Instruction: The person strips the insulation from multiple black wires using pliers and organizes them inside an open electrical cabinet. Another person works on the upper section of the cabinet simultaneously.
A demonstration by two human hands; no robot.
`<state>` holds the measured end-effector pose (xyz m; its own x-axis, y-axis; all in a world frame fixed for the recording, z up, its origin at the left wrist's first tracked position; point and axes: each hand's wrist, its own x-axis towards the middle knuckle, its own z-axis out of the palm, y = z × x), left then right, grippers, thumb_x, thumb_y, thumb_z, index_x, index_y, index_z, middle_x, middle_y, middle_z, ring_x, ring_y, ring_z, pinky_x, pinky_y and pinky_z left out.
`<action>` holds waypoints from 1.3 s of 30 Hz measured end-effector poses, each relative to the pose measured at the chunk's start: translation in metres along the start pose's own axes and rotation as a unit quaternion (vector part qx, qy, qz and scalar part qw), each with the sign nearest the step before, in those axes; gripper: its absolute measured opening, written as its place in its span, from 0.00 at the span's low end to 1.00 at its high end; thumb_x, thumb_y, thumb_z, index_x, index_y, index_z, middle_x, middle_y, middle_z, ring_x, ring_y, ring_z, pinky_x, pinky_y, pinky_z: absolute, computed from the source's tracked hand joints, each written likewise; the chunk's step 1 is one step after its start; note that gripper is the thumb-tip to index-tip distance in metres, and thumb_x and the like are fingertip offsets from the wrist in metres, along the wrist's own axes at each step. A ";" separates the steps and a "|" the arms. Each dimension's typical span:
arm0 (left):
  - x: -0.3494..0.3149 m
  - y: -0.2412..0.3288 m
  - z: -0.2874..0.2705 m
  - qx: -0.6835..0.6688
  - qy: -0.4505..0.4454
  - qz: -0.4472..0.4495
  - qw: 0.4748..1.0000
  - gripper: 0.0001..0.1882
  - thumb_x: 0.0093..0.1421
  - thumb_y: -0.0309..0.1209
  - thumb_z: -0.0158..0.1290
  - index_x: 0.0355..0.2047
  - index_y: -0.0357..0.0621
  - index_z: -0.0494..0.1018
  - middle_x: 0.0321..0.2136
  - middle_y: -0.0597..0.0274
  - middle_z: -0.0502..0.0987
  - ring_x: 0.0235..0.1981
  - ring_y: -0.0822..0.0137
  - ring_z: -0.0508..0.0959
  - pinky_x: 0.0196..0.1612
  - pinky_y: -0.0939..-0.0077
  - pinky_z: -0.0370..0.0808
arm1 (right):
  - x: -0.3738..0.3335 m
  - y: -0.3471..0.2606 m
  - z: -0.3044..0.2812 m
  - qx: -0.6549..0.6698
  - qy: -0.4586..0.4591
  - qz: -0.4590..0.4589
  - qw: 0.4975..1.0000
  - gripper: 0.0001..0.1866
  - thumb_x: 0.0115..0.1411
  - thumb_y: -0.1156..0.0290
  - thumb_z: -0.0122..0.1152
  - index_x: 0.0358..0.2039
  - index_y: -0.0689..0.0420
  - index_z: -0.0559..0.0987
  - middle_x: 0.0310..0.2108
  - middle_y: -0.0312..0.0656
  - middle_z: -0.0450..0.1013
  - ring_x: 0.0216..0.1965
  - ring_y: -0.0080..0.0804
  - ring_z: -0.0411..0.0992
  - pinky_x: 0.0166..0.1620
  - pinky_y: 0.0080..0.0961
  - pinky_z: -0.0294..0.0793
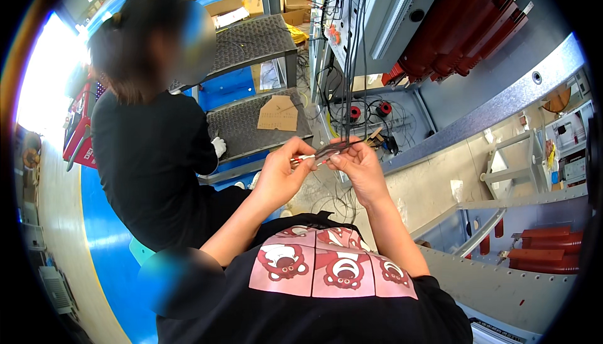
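Several lines of small, faint writing stood on the flat cardboard piece (277, 114) on the lower step, too blurred to make out. Large white lettering, partly cut off, marked the red piece of equipment (79, 135) at far left. Dark characters ran along the pale strip (502, 332) at lower right, too small to read.

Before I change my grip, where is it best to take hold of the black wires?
Probably just beyond your right hand, from the near side: there the black wires run close together, and nothing visible stands between them and you.
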<state>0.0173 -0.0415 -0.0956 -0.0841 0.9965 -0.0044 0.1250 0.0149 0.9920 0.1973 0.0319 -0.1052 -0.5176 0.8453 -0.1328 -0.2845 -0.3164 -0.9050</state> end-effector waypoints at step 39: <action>0.002 0.052 0.035 0.050 0.035 0.122 0.991 0.07 0.61 0.24 0.50 0.40 0.38 0.71 0.26 0.69 0.72 0.27 0.80 0.68 0.31 0.83 0.67 | -0.004 -0.059 -0.008 0.073 -0.038 -0.131 0.988 0.15 0.57 0.80 0.61 0.45 0.59 0.72 0.39 0.36 0.74 0.39 0.22 0.73 0.42 0.21 0.73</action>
<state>0.0579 -0.0355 -0.0484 -0.1069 0.9633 0.2461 0.2464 -0.2141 0.9452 0.2229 0.0505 -0.0548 -0.4676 0.8738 0.1338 -0.5279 -0.1547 -0.8351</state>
